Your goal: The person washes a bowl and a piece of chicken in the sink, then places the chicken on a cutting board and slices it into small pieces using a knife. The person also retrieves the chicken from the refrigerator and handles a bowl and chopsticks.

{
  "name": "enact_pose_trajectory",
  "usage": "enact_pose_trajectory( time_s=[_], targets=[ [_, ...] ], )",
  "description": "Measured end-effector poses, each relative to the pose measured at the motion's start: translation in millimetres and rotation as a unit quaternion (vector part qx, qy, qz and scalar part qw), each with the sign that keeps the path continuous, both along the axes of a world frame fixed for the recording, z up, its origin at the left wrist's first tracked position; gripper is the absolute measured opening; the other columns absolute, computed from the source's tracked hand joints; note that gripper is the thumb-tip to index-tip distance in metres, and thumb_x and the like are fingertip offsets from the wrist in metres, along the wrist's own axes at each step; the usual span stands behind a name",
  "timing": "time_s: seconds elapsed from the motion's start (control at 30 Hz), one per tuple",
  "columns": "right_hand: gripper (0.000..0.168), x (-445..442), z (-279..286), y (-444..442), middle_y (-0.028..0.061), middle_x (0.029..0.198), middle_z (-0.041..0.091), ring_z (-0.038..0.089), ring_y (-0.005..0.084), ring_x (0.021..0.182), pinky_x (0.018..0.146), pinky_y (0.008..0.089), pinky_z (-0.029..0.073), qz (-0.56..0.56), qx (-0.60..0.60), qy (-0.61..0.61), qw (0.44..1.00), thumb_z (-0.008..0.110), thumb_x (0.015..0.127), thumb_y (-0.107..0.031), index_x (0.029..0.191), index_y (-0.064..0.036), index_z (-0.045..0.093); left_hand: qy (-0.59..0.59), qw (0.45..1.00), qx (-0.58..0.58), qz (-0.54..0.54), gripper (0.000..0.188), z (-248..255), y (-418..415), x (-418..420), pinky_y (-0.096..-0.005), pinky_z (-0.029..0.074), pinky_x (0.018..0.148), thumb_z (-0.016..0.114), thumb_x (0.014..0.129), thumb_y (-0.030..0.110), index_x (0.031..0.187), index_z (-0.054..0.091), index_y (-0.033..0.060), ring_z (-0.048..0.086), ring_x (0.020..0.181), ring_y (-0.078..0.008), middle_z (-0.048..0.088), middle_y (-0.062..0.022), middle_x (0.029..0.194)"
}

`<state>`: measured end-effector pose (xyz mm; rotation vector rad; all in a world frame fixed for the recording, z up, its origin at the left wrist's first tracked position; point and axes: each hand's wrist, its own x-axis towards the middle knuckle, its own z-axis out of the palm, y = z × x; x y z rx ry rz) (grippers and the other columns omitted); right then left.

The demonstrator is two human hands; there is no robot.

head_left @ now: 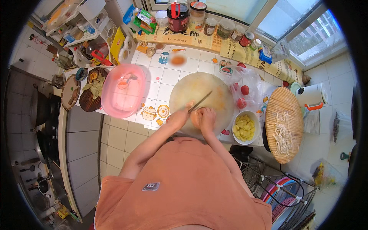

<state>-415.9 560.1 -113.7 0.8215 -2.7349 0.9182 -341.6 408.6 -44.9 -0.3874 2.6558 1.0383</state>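
Observation:
A large round cutting board [201, 83] lies on the tiled counter before me. My left hand [178, 118] grips a knife [202, 100], its blade slanting up and to the right over the board. My right hand [207, 118] is closed around a smooth, pale orange piece of food [196, 119] close to the knife's handle end; what food it is I cannot tell. Right of the board stands a white bowl [234, 137] of yellow cut chunks, perhaps potato. Behind it a clear plastic bag [253, 92] holds several red fruits or vegetables [245, 90].
A pink translucent basin [105, 99] sits left of the board, beside a dark wooden tray [89, 102]. On the right, a round bamboo tray [274, 99] bears noodle-like strands [283, 138], next to a white kettle [310, 95]. Jars [225, 28] line the window ledge.

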Motion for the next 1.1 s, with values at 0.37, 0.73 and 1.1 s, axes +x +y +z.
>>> enact_pose_trajectory(
  time_s=[0.37,0.73,1.1],
  targets=[
    [0.006,-2.2,1.5,-1.3,0.0069,0.088,0.061,0.054,0.0279,0.088,0.075,0.04,0.042,-0.004,0.021,0.023,0.999,0.066,0.074,-0.011,0.079,-0.009,0.065,-0.023,0.992,-0.101,-0.078,0.013,27.4,-4.9,24.4,-0.0502,0.05,0.068,0.047,0.086,0.005,0.094,0.051,-0.0035,0.064,0.081,-0.0427,0.064,-0.0261,0.082],
    [0.008,-4.5,0.3,-1.6,0.0065,0.089,0.062,0.055,0.0271,0.091,0.077,0.0398,0.043,-0.007,0.022,0.011,1.0,0.065,0.071,-0.01,0.079,-0.009,0.067,-0.058,0.988,-0.112,-0.09,0.014,10.4,-0.6,18.1,-0.0502,0.051,0.069,0.046,0.087,0.004,0.098,0.051,-0.0036,0.065,0.083,-0.0431,0.065,-0.0273,0.086],
    [0.007,-1.0,10.7,-3.6,0.0082,0.09,0.06,0.052,0.0293,0.093,0.081,0.0415,0.043,-0.001,0.029,-0.011,1.0,0.065,0.075,-0.008,0.082,-0.009,0.066,0.029,1.0,-0.003,-0.002,0.034,-34.4,-5.5,-4.7,-0.0506,0.049,0.072,0.044,0.095,0.016,0.125,0.042,0.0017,0.063,0.085,-0.0439,0.064,-0.0277,0.09]
  ],
)
